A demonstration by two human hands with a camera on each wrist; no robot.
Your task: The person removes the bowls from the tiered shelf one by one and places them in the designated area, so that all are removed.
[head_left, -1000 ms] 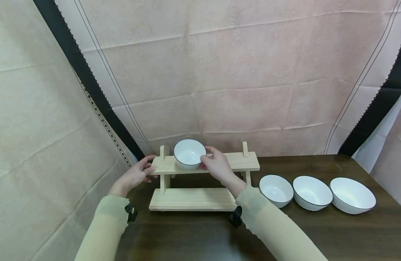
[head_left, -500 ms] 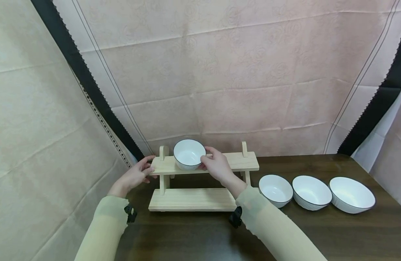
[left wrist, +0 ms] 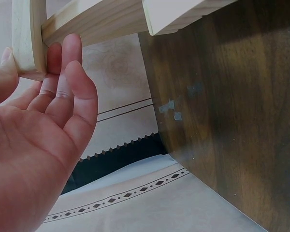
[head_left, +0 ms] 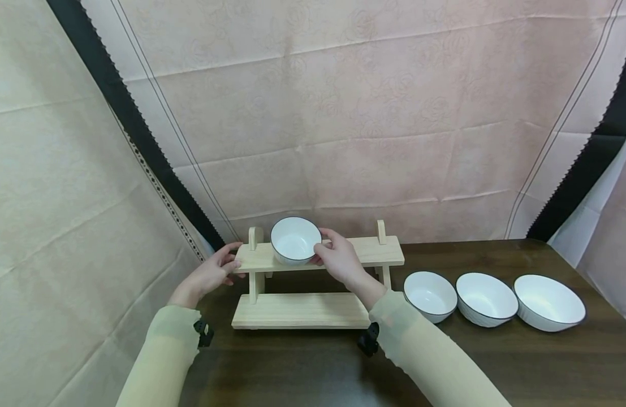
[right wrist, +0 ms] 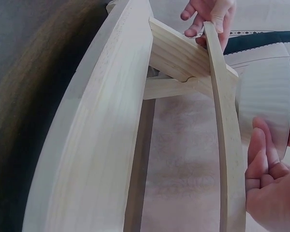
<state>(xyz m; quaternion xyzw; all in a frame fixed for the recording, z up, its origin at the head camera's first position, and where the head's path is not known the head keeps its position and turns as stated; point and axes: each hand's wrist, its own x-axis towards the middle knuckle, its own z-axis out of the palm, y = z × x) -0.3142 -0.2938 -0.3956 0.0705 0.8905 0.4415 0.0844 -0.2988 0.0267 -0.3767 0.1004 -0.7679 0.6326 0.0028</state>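
A small white bowl (head_left: 295, 239) with a dark rim stands upright on the left half of the upper board of a two-tier wooden shelf (head_left: 313, 311). My right hand (head_left: 341, 261) grips its right side, thumb near the rim; in the right wrist view the fingers (right wrist: 261, 154) lie along the bowl's outer wall (right wrist: 266, 96). At the upper board's left end, my left hand (head_left: 214, 274) holds the wood. The left wrist view has the thumb (left wrist: 4, 79) on one face of the board (left wrist: 29, 38) and fingertips against the other.
On the dark wooden table (head_left: 292, 373), right of the shelf, three white bowls stand in a row: a smaller one (head_left: 431, 294), a middle one (head_left: 487, 298) and a larger one (head_left: 549, 302). Pale cloth (head_left: 368, 124) hangs behind and at both sides.
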